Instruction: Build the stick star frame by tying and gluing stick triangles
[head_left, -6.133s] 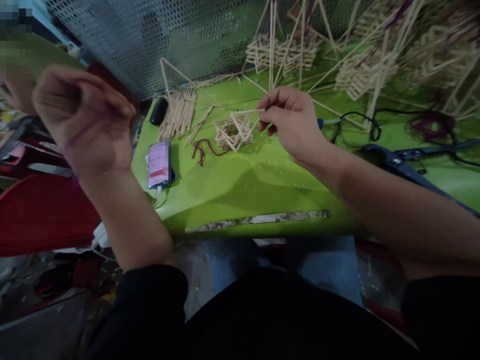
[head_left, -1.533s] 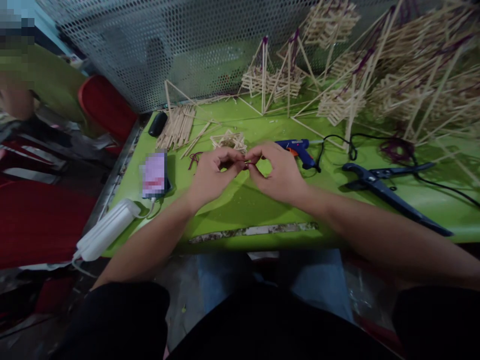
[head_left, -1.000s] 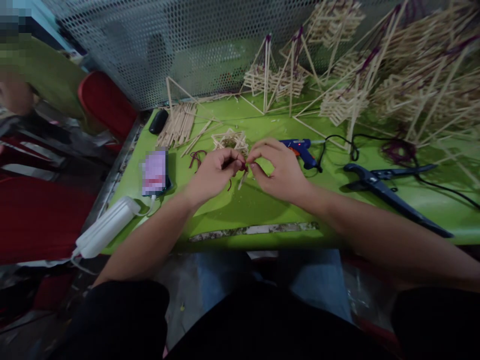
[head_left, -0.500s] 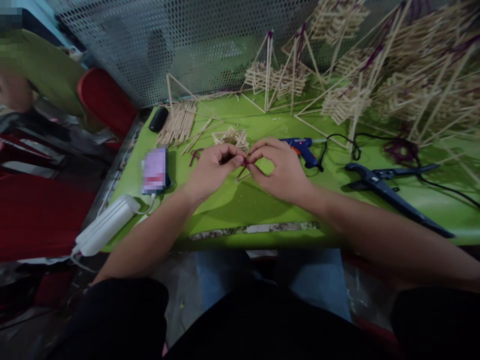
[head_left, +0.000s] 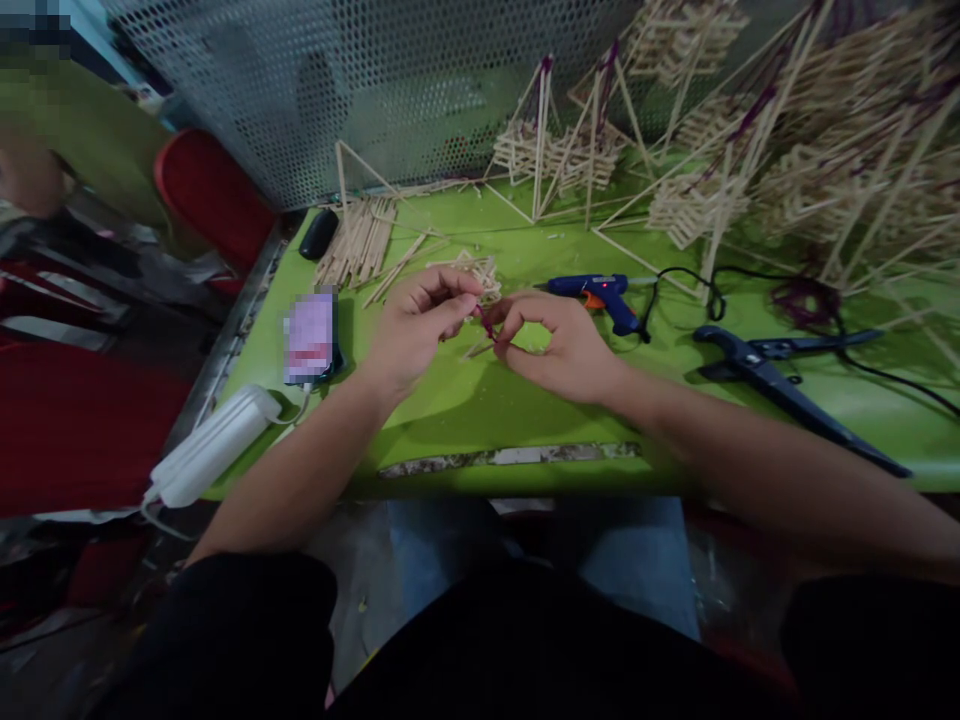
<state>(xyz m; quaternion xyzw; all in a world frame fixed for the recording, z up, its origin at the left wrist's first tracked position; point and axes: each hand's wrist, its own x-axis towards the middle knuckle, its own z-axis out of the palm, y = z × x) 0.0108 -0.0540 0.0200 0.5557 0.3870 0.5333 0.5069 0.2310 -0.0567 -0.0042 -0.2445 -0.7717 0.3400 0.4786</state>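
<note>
Maroon thread (head_left: 486, 322) pinched between your left hand (head_left: 411, 328) and right hand (head_left: 559, 345) | stick (head_left: 478, 349) has dropped flatter since half a second ago | hands have barely shifted | wrap looks unfinished

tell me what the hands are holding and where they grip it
Both the left hand and the right hand pinch a dark red string around small wooden sticks, held by the fingertips between them.

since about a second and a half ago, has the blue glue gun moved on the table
No. The blue glue gun lies in the same spot beside the black shears; only the camera shifted slightly.
</note>
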